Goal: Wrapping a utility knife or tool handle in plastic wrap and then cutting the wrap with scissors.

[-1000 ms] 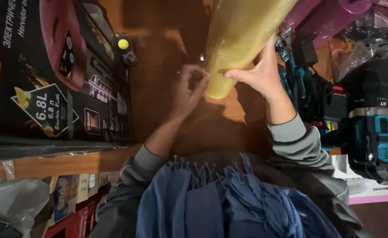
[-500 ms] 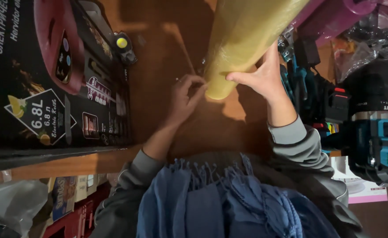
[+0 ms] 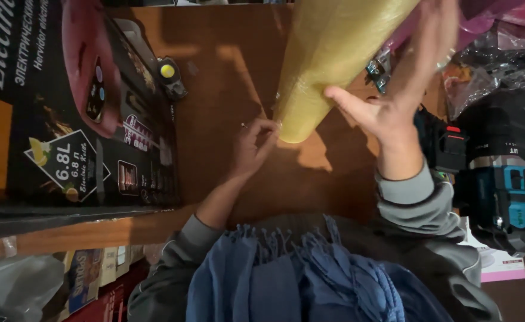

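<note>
While the left-hand fingertips [image 3: 266, 132] are pinching at the lower edge of the yellowish stretch-film roll [image 3: 334, 59], apparently picking at the loose film end, the right hand [image 3: 388, 107] is showing the main change: half a second ago it was wrapped against the roll's side, and now its fingers are spread open and released, palm facing the roll, thumb just touching near the bottom end. Blur on the upper fingers suggests the hand is moving along the roll; grip appears to be shifting rather than holding. Roll is standing tilted, lower end resting on the brown wooden table [image 3: 227, 71], upper end running out of frame. Left hand [image 3: 253, 146] is lying curled, wrist low on the table, grey sleeve behind. Right forearm is rising steeply from its grey cuff. Surroundings: black electric-kettle box [image 3: 65, 119] to the left, teal cordless drill [image 3: 507, 185] to the right, blue fringed scarf [image 3: 298, 280] nearest the camera.
</note>
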